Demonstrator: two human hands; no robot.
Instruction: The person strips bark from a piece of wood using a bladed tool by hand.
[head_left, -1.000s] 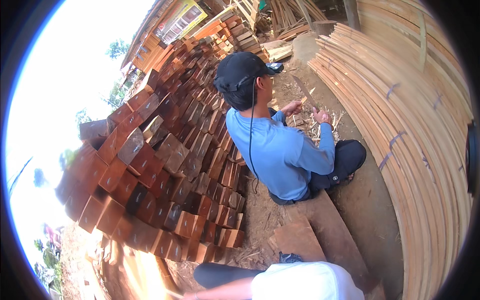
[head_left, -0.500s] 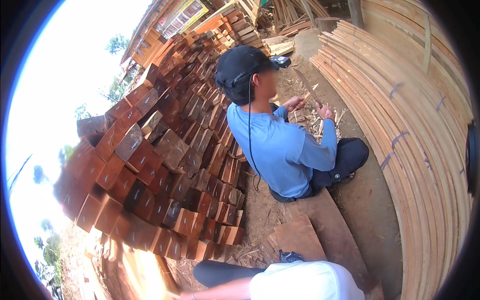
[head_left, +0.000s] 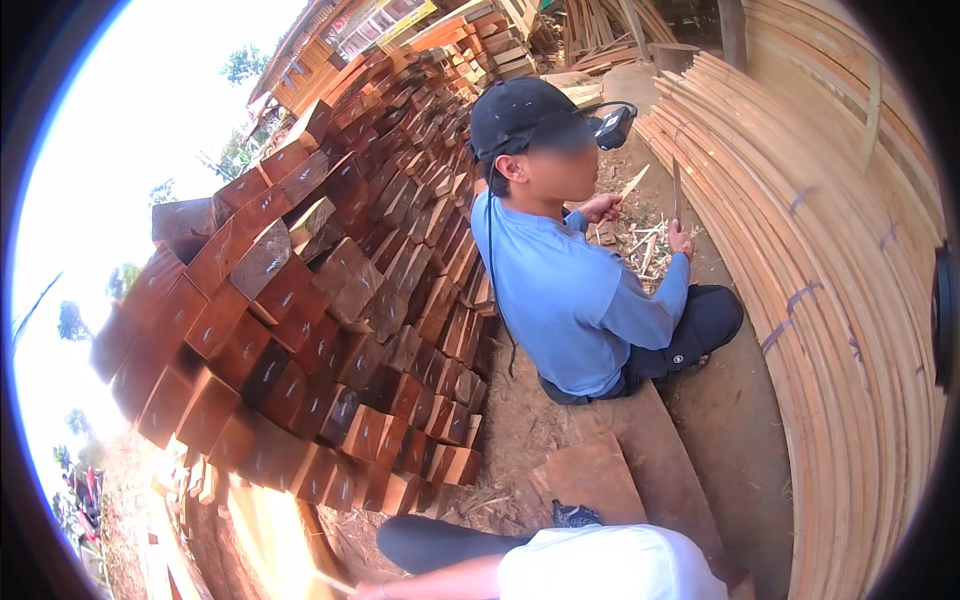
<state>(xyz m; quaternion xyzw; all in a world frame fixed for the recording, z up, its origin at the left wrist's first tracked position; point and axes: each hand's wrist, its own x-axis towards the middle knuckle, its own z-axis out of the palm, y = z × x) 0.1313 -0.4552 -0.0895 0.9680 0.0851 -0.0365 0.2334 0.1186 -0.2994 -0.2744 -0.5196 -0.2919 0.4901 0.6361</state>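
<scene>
My right forearm (head_left: 440, 585) comes out of a white sleeve (head_left: 610, 565) at the bottom and reaches left. The right hand (head_left: 368, 592) lies at the lower edge, mostly cut off, with closed fingers around a thin pale stick (head_left: 333, 582). My left hand is out of the picture. Just above the arm is a dark-clothed knee (head_left: 440, 545). Ahead, a person in a blue shirt (head_left: 560, 290) sits on a board (head_left: 665, 455). One hand of theirs (head_left: 600, 208) holds a pointed pale strip of wood (head_left: 634, 184); the other (head_left: 681, 240) holds a long knife (head_left: 677, 190).
A high stack of reddish-brown timber (head_left: 330, 330) fills the left. Long pale planks (head_left: 800, 300), tied with strips, curve along the right. Wood shavings (head_left: 650, 245) lie before the person. A dark patterned item (head_left: 575, 514) rests by a short board (head_left: 595, 475).
The person's two hands have moved apart, and their knife now points upward, away from the wood strip. Their head has lifted and turned. More of the pale stick shows at my right hand.
</scene>
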